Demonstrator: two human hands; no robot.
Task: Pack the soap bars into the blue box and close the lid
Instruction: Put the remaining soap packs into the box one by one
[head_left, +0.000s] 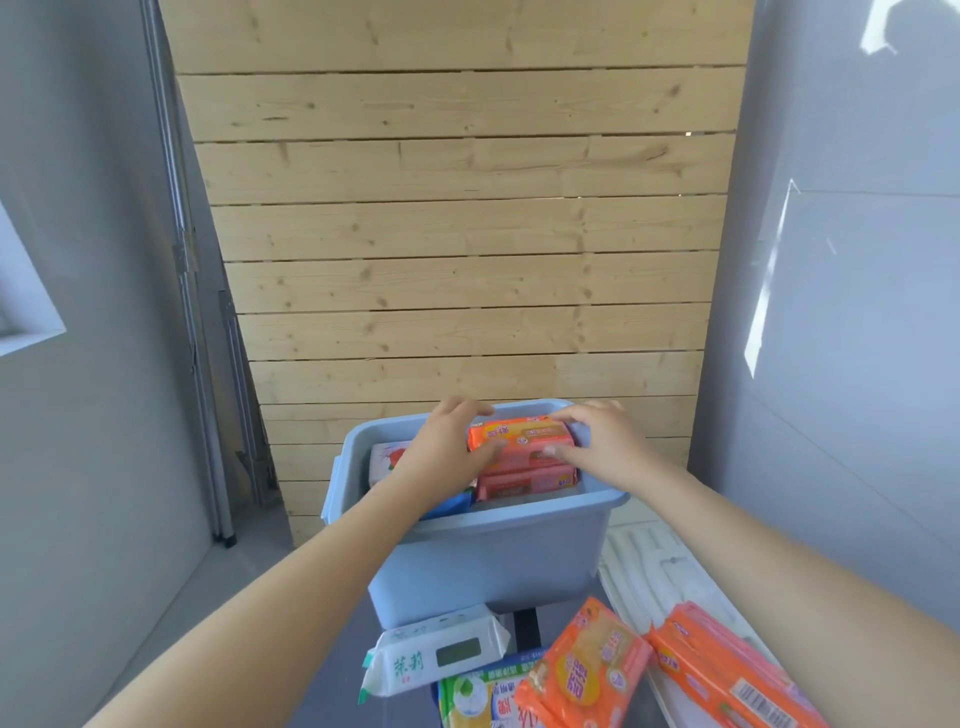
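Gripping orange soap pack (521, 439) inside blue box (488, 566), both hands.

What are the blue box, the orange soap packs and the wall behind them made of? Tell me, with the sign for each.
Blue box: looks like moulded plastic, matte, with smooth rounded rim and corners.
Orange soap pack under both hands: thin glossy printed film, probably plastic; it catches the light.
Wall: unpainted light wood planks, with visible knots, grain and seams.

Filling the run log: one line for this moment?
both hands on orange soap pack | in blue box | lid off
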